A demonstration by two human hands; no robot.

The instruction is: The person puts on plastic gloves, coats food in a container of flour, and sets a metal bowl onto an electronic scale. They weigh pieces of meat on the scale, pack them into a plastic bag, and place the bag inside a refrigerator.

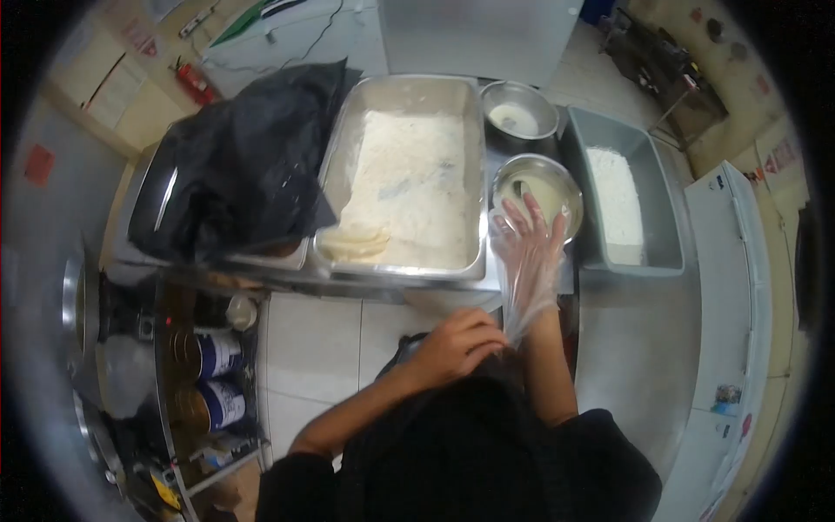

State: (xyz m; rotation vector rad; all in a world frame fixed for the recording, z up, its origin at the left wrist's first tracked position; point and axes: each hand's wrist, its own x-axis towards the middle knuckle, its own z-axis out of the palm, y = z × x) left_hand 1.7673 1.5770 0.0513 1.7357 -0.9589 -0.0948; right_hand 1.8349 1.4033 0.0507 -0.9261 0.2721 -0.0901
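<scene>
Plastic glove (527, 291), clear and thin, sits around the right hand (529, 244), wrapping the palm and running down to the wrist, where its loose cuff stretches towards the left hand (459, 343). The left hand has thumb and fingers pinched together on that cuff, beside and below the right wrist. The right hand is spread flat, fingers apart and grasping nothing, with the glove's film bunched in folds about them; how far the fingertips reach into it is hard to make out

Beyond the right hand, and partly covered by its fingers in this view, is a round steel bowl (561, 177) of pale liquid with a small dark piece (519, 187) in it. Whether the fingers touch the bowl, I cannot tell. Just past it on the steel tabletop is a second bowl (541, 123). Left of both stands a deep steel tray (481, 174) spread with whitish powder (409, 165), pale strips (355, 244) lying in its near left corner. To the right is a grey bin (665, 204) holding white powder (616, 204)
</scene>
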